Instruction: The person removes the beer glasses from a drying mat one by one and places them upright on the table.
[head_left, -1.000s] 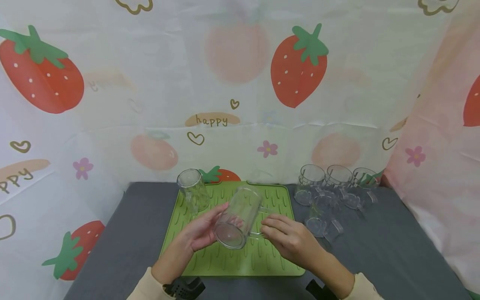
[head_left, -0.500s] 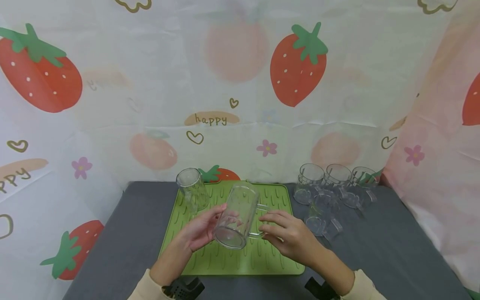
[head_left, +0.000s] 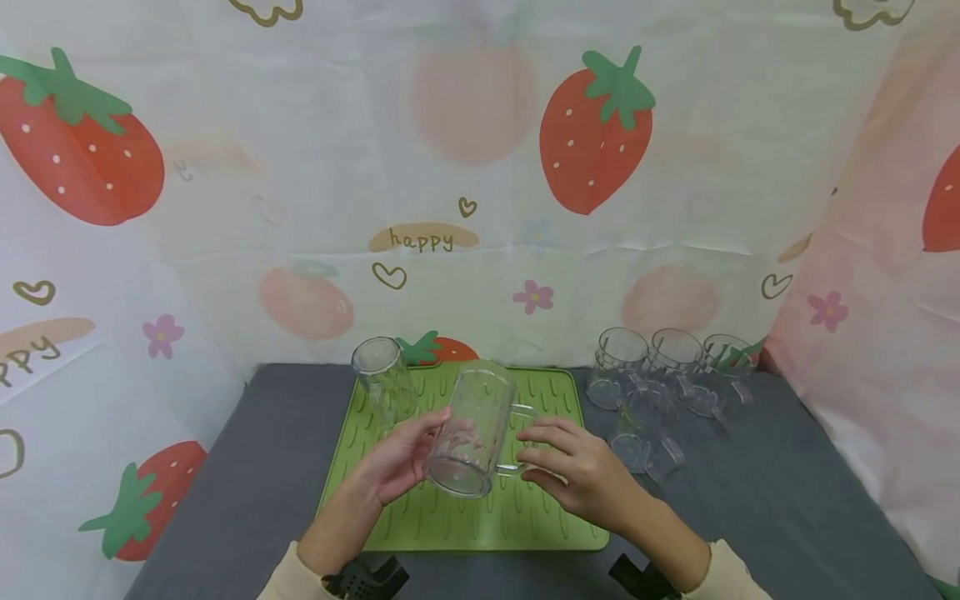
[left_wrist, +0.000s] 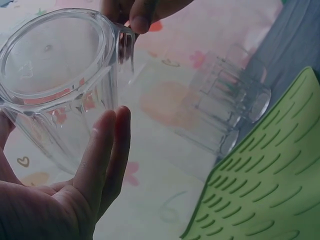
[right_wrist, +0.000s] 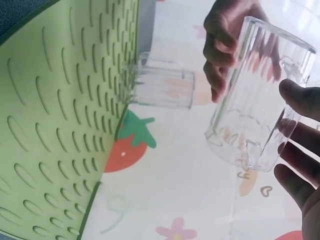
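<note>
1. Two bare hands at lower centre of the head view. Left hand [head_left: 405,462]: grasping the body of a clear mug [head_left: 471,421] between thumb and fingers. Right hand [head_left: 581,471]: fingers at the handle [head_left: 512,470]; whether they grip it or merely touch it cannot be told.
2. Held mug: tilted, near the centre of the frame, raised over a green mat [head_left: 420,529].
3. Second mug [head_left: 392,387]: standing on the mat's far left corner, left of centre. Which end is up cannot be confirmed.
4. Group of mugs [head_left: 671,392]: right of centre, off the mat, on dark cloth [head_left: 787,500]. At least four; overlap prevents an exact count.
5. Strawberry-print curtain [head_left: 480,192]: fills the upper frame.
6. Progress, as judged: partial. One mug is on the mat, one is in hand and not set down, the group remains off it.
7. Between views: left wrist alone shows the held mug's flat round end [left_wrist: 52,55] broadly face-on, apparently its base. Right wrist shows the right thumb, hidden in the head view, but omits the group. Left wrist omits the second mug.
</note>
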